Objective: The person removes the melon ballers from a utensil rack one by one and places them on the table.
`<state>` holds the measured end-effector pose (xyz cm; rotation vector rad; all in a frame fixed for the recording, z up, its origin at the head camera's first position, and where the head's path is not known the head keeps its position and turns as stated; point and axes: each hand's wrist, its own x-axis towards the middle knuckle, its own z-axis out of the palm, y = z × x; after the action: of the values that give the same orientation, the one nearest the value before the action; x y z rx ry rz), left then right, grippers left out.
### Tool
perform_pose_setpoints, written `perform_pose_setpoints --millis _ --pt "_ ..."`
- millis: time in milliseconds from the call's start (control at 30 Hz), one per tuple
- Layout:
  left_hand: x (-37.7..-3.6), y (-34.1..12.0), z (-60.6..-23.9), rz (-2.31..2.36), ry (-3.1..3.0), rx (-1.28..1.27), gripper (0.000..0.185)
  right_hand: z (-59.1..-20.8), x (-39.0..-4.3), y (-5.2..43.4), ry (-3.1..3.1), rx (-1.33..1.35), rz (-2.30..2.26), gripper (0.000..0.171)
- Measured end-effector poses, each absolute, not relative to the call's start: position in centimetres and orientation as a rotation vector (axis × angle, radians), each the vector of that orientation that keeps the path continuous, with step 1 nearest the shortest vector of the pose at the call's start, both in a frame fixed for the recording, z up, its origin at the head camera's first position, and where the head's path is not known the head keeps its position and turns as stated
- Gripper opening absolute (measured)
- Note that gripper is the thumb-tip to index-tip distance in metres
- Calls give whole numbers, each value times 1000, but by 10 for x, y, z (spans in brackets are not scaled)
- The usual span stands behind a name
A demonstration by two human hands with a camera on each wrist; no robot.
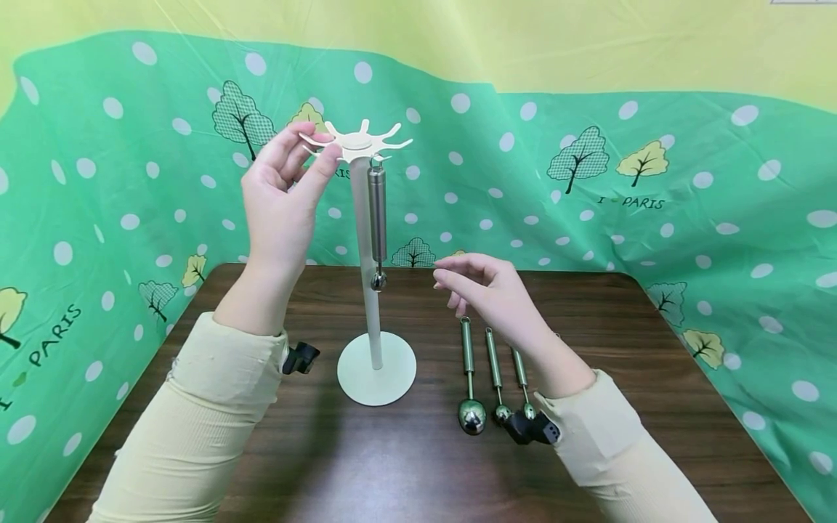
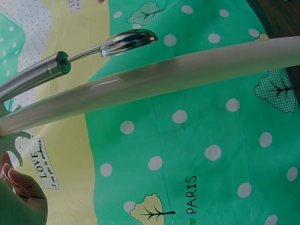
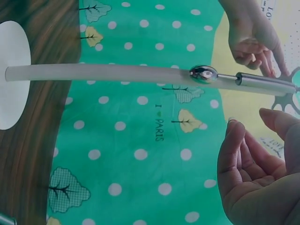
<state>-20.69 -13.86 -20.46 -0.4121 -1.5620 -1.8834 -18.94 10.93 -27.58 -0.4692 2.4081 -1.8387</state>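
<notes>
Head view showed the left hand (image 1: 284,196) raised at the white hook stand (image 1: 375,290), its fingers (image 1: 320,171) pinching one prong of the top wheel. One steel scoop (image 1: 377,225) hung from a prong, close against the pole. The right hand (image 1: 493,290) hovered loosely curled and holding nothing, just right of that scoop, above three scoops (image 1: 493,378) lying side by side on the desk (image 1: 654,378). Bare wood lay right of them, up to the tree-print cloth (image 1: 719,203).
</notes>
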Motion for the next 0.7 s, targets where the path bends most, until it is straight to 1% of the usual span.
perform_pose_setpoints --millis 367,567,700 --pt "-206 -136 -206 -1881 -1543 -420 24 -265 -193 94 2388 -551 -1918 26" --pt "-209 -134 -207 -1874 -1518 -421 27 -257 -198 86 2418 -589 -1878 26" --pt "-209 -135 -207 -1868 -1525 -417 24 -252 -200 82 2432 -602 -1871 26"
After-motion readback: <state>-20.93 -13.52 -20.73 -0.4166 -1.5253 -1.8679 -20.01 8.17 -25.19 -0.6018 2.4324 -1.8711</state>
